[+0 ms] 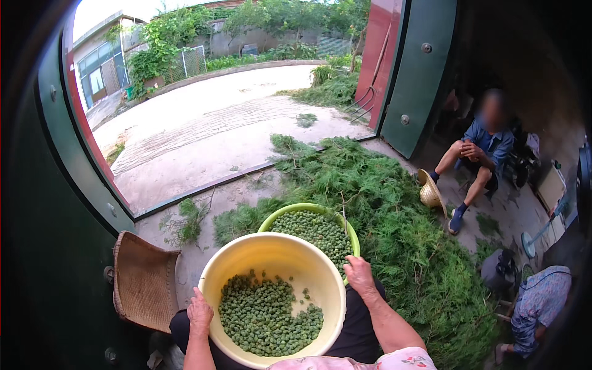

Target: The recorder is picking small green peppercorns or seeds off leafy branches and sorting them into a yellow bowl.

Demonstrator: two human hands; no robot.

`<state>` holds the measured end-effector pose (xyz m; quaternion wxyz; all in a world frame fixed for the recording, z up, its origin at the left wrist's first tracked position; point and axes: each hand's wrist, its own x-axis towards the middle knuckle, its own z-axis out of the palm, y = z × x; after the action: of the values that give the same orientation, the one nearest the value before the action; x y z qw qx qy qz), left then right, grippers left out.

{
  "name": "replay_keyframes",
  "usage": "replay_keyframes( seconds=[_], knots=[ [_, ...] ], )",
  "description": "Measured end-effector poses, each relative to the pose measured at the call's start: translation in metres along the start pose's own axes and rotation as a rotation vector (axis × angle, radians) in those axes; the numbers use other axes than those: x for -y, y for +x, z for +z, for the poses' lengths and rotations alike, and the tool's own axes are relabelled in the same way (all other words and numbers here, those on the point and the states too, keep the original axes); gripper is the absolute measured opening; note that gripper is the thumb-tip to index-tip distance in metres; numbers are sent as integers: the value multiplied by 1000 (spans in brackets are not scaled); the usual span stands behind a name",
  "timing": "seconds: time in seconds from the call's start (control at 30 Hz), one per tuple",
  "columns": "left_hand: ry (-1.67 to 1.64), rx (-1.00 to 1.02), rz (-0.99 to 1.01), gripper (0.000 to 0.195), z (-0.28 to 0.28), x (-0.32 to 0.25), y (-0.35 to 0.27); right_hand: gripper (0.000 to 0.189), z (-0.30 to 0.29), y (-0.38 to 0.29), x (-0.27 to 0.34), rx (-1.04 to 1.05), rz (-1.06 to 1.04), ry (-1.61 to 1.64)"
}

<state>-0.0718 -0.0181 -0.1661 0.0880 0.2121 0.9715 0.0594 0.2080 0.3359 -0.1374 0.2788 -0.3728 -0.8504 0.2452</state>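
Note:
A large yellow plastic basin rests tilted on my lap, with many small green conifer cones heaped on its lower side. My left hand grips its left rim, thumb up. Just beyond and partly hidden behind it stands a lime-green basin, also holding green cones. My right hand has its fingers curled over the right rim of the lime-green basin, close to the yellow rim. A thin twig leans on the far side of the lime-green basin.
Cut conifer branches spread ahead and right. A woven scoop basket is at left. One person sits at right near a straw hat; another person bends lower right. A pitchfork leans by the open doorway.

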Motion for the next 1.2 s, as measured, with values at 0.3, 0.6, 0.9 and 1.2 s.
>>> replay_keyframes(
  seconds=[0.3, 0.6, 0.9, 1.2],
  knots=[
    [-55, -127, 62, 33, -14, -3, -8, 47, 50, -10, -9, 419, 316, -266],
    [-774, -206, 102, 43, -36, -21, 4, 46, 15, -1, -7, 171, 202, 44],
    [-1017, -22, 318, 43, -12, -71, 64, 39, -2, 79, -20, -187, 203, 55],
    [-1078, 307, 199, 48, -7, -100, 97, 24, 17, 73, -43, -287, 292, 175]
  ],
)
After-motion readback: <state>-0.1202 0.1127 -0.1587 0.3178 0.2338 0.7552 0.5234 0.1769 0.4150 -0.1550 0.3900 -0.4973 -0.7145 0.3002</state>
